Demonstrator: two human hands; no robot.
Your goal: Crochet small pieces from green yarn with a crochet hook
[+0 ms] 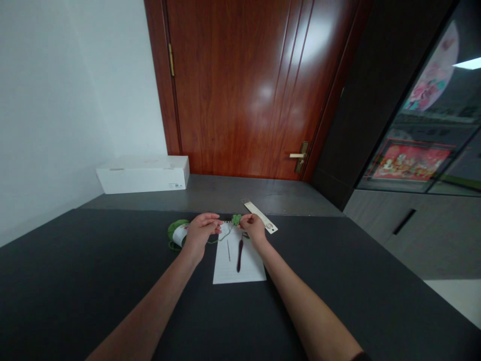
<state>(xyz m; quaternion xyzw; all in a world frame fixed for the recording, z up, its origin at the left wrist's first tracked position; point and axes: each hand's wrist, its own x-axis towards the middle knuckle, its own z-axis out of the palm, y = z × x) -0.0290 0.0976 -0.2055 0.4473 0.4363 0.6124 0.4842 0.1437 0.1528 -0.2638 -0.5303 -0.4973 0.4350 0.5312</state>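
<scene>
My right hand (253,228) pinches the edge of a small green crochet piece (236,219) over the top of a white notepad (240,276). My left hand (205,228) is held to the left of it, fingers stretched out and a little apart, with nothing visible in them. A green yarn strand (215,241) runs from near the left wrist up to the crochet piece. Partly behind that hand lies a green yarn ball (174,230) with a white label. On the notepad rest a dark-handled crochet hook (239,255) and a thin needle (228,250).
A cream ruler-like strip (263,216) lies slanted beyond my right hand. The black tabletop (112,271) meets a grey ledge (221,193) bearing a long white box (146,175). Behind stand a brown wooden door (240,90) and, at right, a glass-fronted cabinet (424,150).
</scene>
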